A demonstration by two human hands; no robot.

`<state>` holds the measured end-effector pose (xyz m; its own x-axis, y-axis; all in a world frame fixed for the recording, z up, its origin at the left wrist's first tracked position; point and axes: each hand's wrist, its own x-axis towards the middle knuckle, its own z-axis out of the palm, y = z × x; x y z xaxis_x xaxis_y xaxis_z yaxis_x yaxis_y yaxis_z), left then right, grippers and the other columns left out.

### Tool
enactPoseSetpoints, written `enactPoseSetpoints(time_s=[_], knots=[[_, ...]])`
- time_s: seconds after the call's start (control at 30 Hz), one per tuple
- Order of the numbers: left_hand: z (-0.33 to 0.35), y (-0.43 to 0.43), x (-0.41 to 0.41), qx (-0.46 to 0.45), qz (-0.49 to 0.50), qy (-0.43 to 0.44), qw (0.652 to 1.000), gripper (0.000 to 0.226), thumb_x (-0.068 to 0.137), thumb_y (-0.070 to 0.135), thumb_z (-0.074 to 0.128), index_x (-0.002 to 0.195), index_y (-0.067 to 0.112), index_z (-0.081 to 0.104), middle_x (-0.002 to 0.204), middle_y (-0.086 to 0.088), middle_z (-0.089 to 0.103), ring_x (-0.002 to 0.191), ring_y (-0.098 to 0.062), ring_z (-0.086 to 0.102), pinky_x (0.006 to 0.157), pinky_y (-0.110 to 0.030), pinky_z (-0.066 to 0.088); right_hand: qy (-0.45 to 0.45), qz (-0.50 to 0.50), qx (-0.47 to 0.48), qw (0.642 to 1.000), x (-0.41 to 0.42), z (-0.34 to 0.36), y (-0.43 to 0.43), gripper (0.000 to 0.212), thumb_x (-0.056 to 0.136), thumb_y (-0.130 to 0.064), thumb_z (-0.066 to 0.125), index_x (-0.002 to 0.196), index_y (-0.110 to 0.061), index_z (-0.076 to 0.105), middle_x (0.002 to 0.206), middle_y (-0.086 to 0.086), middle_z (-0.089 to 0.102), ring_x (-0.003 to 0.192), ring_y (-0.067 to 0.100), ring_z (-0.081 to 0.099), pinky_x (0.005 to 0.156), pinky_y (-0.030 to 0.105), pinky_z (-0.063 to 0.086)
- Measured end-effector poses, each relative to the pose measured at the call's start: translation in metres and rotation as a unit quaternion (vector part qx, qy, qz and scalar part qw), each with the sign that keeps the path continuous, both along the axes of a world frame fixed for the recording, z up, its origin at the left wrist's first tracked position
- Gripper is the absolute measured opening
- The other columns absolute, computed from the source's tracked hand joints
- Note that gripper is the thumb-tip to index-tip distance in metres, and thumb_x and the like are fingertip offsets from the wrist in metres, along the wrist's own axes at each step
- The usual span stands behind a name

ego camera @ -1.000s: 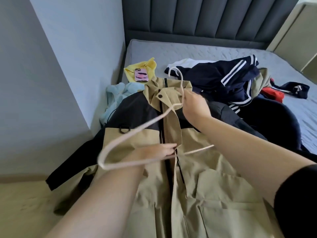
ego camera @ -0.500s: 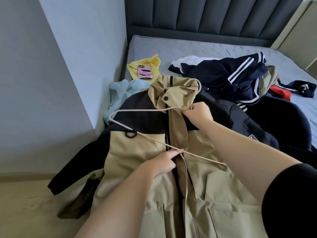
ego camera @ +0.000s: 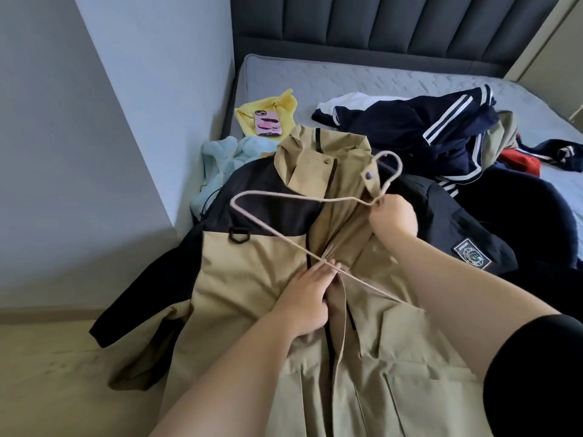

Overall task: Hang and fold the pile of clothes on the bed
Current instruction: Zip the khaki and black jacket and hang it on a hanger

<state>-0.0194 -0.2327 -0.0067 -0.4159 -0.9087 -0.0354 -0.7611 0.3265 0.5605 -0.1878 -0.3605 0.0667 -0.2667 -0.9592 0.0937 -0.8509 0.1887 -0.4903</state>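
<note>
1. The tan-and-black fabric jacket [ego camera: 252,279] lies front-up across the near left corner of the grey quilted bed [ego camera: 347,77], with one sleeve trailing over the left edge. The thin pale pink hanger [ego camera: 284,195] rests on top of it, not yet inside the shoulders.
2. My right hand [ego camera: 394,216] grips the hanger's neck with collar fabric bunched against it. My left hand [ego camera: 309,294] pinches the front placket where the lower bar crosses.
3. The risk, as I judge it: the hanger's left bend may snag the black yoke or the dark D-ring [ego camera: 238,235] instead of sliding under, twisting the thin frame.
4. A hard pull could drag the overhanging jacket off the edge to the floor.
5. Tugging the collar may also jostle the pink-cased phone [ego camera: 268,123] on the yellow cloth [ego camera: 280,104] just behind, near the left edge. It could equally tangle the navy white-striped garments [ego camera: 410,127] beside it.
</note>
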Motion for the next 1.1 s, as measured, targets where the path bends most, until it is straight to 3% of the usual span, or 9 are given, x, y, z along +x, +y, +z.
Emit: enactPoseSetpoints(time_s=[0.13, 0.23, 0.33, 0.47, 0.53, 0.73, 0.87, 0.97, 1.1], knots=[[-0.009, 0.019, 0.007, -0.129, -0.003, -0.001, 0.992, 0.061, 0.089, 0.010, 0.044, 0.148, 0.017, 0.030, 0.157, 0.004, 0.024, 0.145, -0.012, 0.018, 0.118, -0.027, 0.007, -0.009, -0.003, 0.015, 1.000, -0.030, -0.029, 0.004, 0.020, 0.091, -0.012, 0.042, 0.077, -0.011, 0.056, 0.092, 0.019, 0.065, 0.090, 0.038, 0.060, 0.069, 0.032, 0.039], [-0.011, 0.015, 0.012, -0.203, 0.016, -0.036, 0.978, 0.050, 0.088, 0.009, 0.052, 0.138, 0.007, 0.047, 0.147, -0.008, 0.042, 0.137, -0.024, 0.037, 0.113, -0.039, 0.031, -0.043, -0.002, 0.023, 0.999, -0.035, -0.043, -0.003, 0.022, 0.091, -0.009, 0.042, 0.079, -0.006, 0.060, 0.091, 0.020, 0.065, 0.086, 0.036, 0.057, 0.070, 0.031, 0.038], [-0.003, -0.001, 0.019, -0.263, 0.043, -0.117, 0.957, 0.051, 0.088, 0.021, 0.040, 0.135, 0.004, 0.051, 0.142, -0.012, 0.048, 0.131, -0.025, 0.046, 0.108, -0.040, 0.038, -0.084, -0.003, 0.039, 0.996, -0.047, -0.053, -0.011, 0.028, 0.092, -0.010, 0.042, 0.067, -0.010, 0.053, 0.077, 0.012, 0.059, 0.078, 0.028, 0.051, 0.069, 0.030, 0.036], [0.021, -0.036, 0.024, -0.227, -0.008, -0.298, 0.927, 0.065, 0.090, 0.028, 0.035, 0.152, 0.022, 0.016, 0.160, -0.002, 0.014, 0.129, -0.022, 0.032, 0.104, -0.040, 0.030, -0.110, -0.009, 0.048, 0.993, -0.056, -0.066, -0.016, 0.033, 0.097, -0.016, 0.043, 0.066, -0.009, 0.053, 0.063, 0.001, 0.049, 0.073, 0.025, 0.047, 0.066, 0.029, 0.032], [0.036, -0.056, 0.022, -0.227, -0.020, -0.376, 0.898, 0.065, 0.090, 0.026, 0.037, 0.152, 0.023, 0.015, 0.161, 0.000, 0.004, 0.124, -0.023, 0.028, 0.098, -0.040, 0.028, -0.101, -0.005, 0.048, 0.994, -0.055, -0.070, -0.016, 0.033, 0.097, -0.017, 0.043, 0.067, -0.009, 0.053, 0.066, 0.002, 0.050, 0.073, 0.025, 0.047, 0.066, 0.029, 0.032], [0.083, -0.093, 0.039, -0.270, -0.122, -0.520, 0.801, 0.042, 0.097, 0.023, 0.034, 0.137, 0.019, 0.046, 0.160, -0.003, 0.010, 0.147, -0.031, -0.005, 0.114, -0.057, 0.002, -0.084, 0.006, 0.033, 0.996, -0.054, -0.076, -0.015, 0.031, 0.096, -0.016, 0.042, 0.068, -0.008, 0.053, 0.073, 0.008, 0.054, 0.075, 0.027, 0.048, 0.066, 0.030, 0.034], [0.096, -0.087, 0.058, -0.231, -0.107, -0.564, 0.786, 0.047, 0.096, 0.026, 0.036, 0.143, 0.022, 0.033, 0.143, 0.000, 0.045, 0.143, -0.026, 0.017, 0.114, -0.054, 0.008, -0.073, 0.008, 0.031, 0.997, -0.051, -0.076, -0.011, 0.029, 0.096, -0.017, 0.041, 0.071, -0.008, 0.053, 0.081, 0.016, 0.060, 0.078, 0.029, 0.051, 0.066, 0.030, 0.035], [0.108, -0.080, 0.070, -0.156, 0.010, -0.562, 0.812, 0.053, 0.091, 0.031, 0.040, 0.143, 0.021, 0.034, 0.133, -0.001, 0.049, 0.130, -0.022, 0.029, 0.090, -0.037, 0.032, -0.063, -0.001, 0.029, 0.998, -0.047, -0.074, -0.007, 0.028, 0.097, -0.019, 0.040, 0.074, -0.009, 0.053, 0.086, 0.018, 0.062, 0.081, 0.031, 0.053, 0.067, 0.030, 0.036], [0.118, -0.072, 0.072, -0.024, 0.181, -0.385, 0.905, 0.043, 0.086, 0.022, 0.038, 0.124, 0.017, 0.056, 0.132, -0.006, 0.048, 0.128, -0.020, 0.030, 0.074, -0.034, 0.032, -0.040, -0.011, 0.042, 0.998, -0.041, -0.073, 0.005, 0.026, 0.097, -0.022, 0.037, 0.076, -0.013, 0.050, 0.087, 0.016, 0.062, 0.075, 0.028, 0.049, 0.065, 0.030, 0.036]])
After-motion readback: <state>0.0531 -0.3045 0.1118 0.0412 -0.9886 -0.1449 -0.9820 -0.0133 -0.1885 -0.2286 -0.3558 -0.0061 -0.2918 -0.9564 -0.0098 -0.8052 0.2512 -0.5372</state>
